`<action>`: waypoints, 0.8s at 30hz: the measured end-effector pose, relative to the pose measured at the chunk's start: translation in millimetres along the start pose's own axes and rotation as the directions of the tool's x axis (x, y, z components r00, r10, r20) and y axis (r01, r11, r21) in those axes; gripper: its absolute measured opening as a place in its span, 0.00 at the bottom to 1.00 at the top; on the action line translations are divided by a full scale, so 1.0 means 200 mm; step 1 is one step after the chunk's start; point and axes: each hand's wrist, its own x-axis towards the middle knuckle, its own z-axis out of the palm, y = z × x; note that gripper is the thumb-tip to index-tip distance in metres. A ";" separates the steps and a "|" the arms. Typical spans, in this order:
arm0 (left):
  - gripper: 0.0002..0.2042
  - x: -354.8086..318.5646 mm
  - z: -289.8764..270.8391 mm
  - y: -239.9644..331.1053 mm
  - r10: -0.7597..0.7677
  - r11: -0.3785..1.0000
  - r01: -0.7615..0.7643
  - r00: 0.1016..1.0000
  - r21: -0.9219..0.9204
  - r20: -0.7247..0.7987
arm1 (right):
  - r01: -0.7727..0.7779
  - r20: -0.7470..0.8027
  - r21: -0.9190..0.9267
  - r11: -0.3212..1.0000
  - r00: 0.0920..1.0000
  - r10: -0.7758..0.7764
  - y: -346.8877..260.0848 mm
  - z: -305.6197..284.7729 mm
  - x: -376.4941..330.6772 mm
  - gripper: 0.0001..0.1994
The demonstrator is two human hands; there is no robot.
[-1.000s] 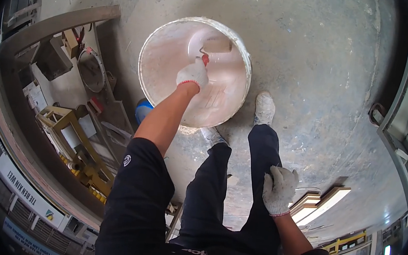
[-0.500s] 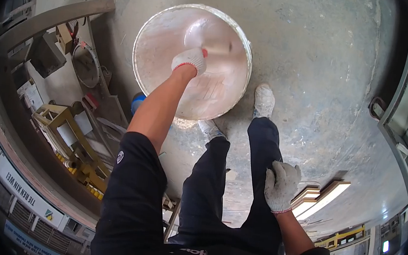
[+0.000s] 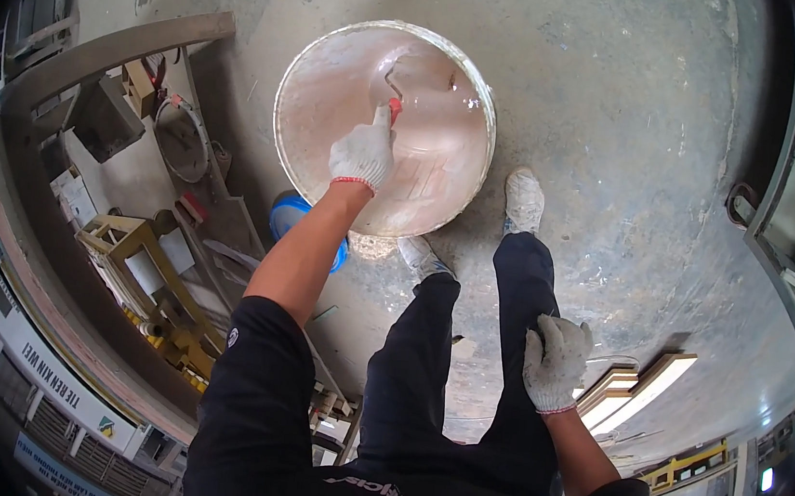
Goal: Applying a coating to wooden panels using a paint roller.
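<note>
My left hand (image 3: 363,155), in a white knit glove, is closed around the red handle of a paint roller (image 3: 394,108). The roller's bent wire frame reaches down into a large round tub (image 3: 321,95), and its head is hard to make out against the pale surface. Pinkish-white coating covers the tub's inside, with streaks on the near side. On my right leg, just above the knee, rests my gloved right hand (image 3: 557,364); its fingers are loosely spread and it holds nothing.
Beside the tub a blue round container (image 3: 287,215) shows partly behind my left forearm. A curved frame (image 3: 133,46) and yellow metal equipment (image 3: 138,269) stand to the left. Long boards (image 3: 634,394) lie at the lower right. My shoes (image 3: 524,201) are close to the tub.
My left hand has turned and drawn slightly back toward me, bringing the roller's handle and wire into sight. The whole view has shifted a little. My right hand stays on my leg.
</note>
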 end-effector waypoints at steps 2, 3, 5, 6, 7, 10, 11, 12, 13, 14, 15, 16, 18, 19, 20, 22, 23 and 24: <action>0.22 -0.05 -0.05 0.00 0.001 1.000 -0.001 1.000 0.005 -0.009 | -0.011 0.020 -0.006 1.000 1.000 0.011 -0.01 -0.01 0.00 0.14; 0.22 -0.08 -0.07 0.00 0.005 1.000 -0.005 1.000 0.005 -0.012 | -0.007 0.015 -0.002 1.000 1.000 0.007 -0.01 -0.01 0.00 0.14; 0.22 -0.11 -0.08 0.01 0.018 1.000 -0.018 1.000 0.012 -0.012 | -0.011 0.013 -0.018 1.000 1.000 0.011 0.00 -0.01 -0.01 0.14; 0.23 -0.12 -0.08 0.02 0.034 0.999 -0.033 0.999 0.016 -0.007 | -0.012 0.008 -0.021 1.000 1.000 0.012 0.00 -0.02 -0.02 0.14; 0.23 -0.11 -0.08 0.03 0.037 0.999 -0.037 0.999 0.015 -0.011 | -0.011 0.013 -0.023 1.000 1.000 0.012 0.01 -0.02 -0.02 0.14; 0.20 -0.04 -0.03 0.03 0.073 0.996 -0.077 0.993 0.036 0.089 | -0.020 0.018 -0.025 0.999 1.000 0.020 0.01 -0.04 -0.02 0.13; 0.18 0.04 0.02 -0.01 0.096 0.988 -0.114 0.983 0.106 0.154 | -0.021 0.023 -0.011 1.000 1.000 0.021 0.01 -0.04 -0.02 0.13; 0.16 0.13 0.08 -0.05 0.111 0.973 -0.150 0.970 0.176 0.214 | -0.011 0.011 -0.013 1.000 1.000 0.011 0.00 -0.03 -0.02 0.13; 0.16 0.24 0.13 -0.11 0.102 0.973 -0.138 0.976 0.185 0.193 | 0.006 0.020 0.023 1.000 1.000 -0.006 -0.02 -0.01 -0.02 0.13; 0.16 0.34 0.16 -0.18 0.040 0.974 -0.068 0.990 0.214 0.134 | 0.025 0.032 0.064 0.998 0.999 -0.027 -0.03 0.02 0.00 0.13; 0.15 0.36 0.15 -0.11 0.001 0.975 -0.024 0.995 0.219 0.104 | 0.016 0.037 0.053 0.998 0.999 -0.018 -0.01 0.02 0.00 0.13; 0.16 0.41 0.13 -0.06 0.007 0.975 -0.038 0.990 0.220 0.141 | 0.004 0.031 0.047 0.999 1.000 -0.005 0.01 0.02 0.01 0.13; 0.17 0.26 0.06 0.10 0.050 0.981 -0.081 0.984 0.178 0.171 | -0.050 0.054 -0.006 0.999 0.997 0.050 0.03 -0.06 -0.04 0.15; 0.18 0.25 0.01 0.10 0.063 0.984 -0.083 0.989 0.158 0.131 | -0.050 0.054 0.006 0.999 0.997 0.050 0.05 -0.05 -0.04 0.15; 0.16 0.25 0.06 0.07 -0.081 0.993 0.066 0.983 0.098 0.167 | -0.045 0.036 0.008 0.999 0.998 0.045 0.06 -0.03 -0.05 0.15; 0.16 0.28 0.03 0.03 0.009 0.967 -0.075 0.965 0.243 0.263 | -0.050 0.037 0.010 0.999 0.998 0.050 0.05 -0.03 -0.06 0.15; 0.15 0.31 -0.01 -0.03 0.073 0.907 -0.215 0.927 0.362 0.367 | -0.042 0.028 0.028 0.999 0.999 0.041 0.04 -0.01 -0.05 0.15; 0.17 0.39 0.02 -0.09 -0.001 0.932 -0.119 0.943 0.342 0.332 | -0.020 0.021 0.048 0.999 1.000 0.020 0.03 0.00 -0.05 0.15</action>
